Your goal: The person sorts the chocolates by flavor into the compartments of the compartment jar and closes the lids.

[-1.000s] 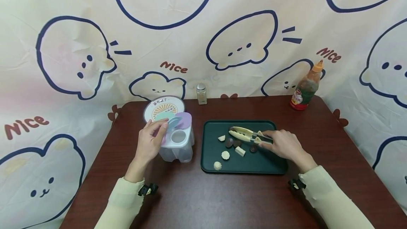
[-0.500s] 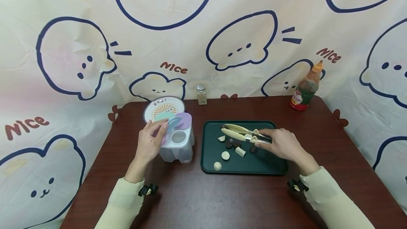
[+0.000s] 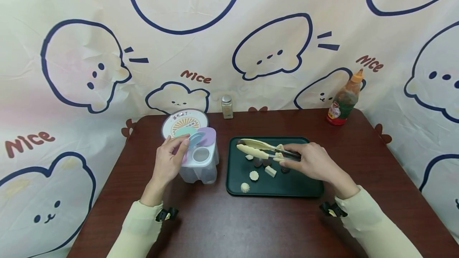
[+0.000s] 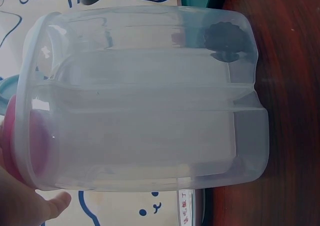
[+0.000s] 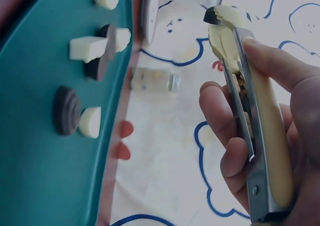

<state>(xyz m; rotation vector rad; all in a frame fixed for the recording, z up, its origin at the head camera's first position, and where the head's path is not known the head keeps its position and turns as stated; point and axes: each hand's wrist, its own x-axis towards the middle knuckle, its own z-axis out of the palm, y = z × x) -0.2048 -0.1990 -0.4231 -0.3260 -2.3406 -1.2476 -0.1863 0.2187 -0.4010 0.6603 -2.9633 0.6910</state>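
My left hand (image 3: 170, 159) pinches the raised light-blue flip lid (image 3: 195, 138) of a clear plastic container (image 3: 199, 173) with coloured lids. The round opening beside that lid is uncovered. Through the clear wall in the left wrist view, a dark scalloped piece (image 4: 225, 38) shows low in one compartment. My right hand (image 3: 317, 161) grips cream-coloured tongs (image 3: 252, 151) above the left part of a dark green tray (image 3: 301, 184). Between the tong tips is a dark chocolate-like piece (image 5: 211, 16). Several white pieces (image 3: 254, 175) and dark pieces (image 5: 66, 110) lie on the tray.
A round printed plate (image 3: 185, 115) stands behind the container. At the table's back edge are a small glass shaker (image 3: 227, 108) and, to the right, a sauce bottle (image 3: 344, 100). A patterned cloth (image 3: 201, 55) hangs behind the brown table (image 3: 229, 226).
The tongs have risen and moved left over the tray with the dark piece between their tips, carried by my right hand. My left hand stays on the blue lid.
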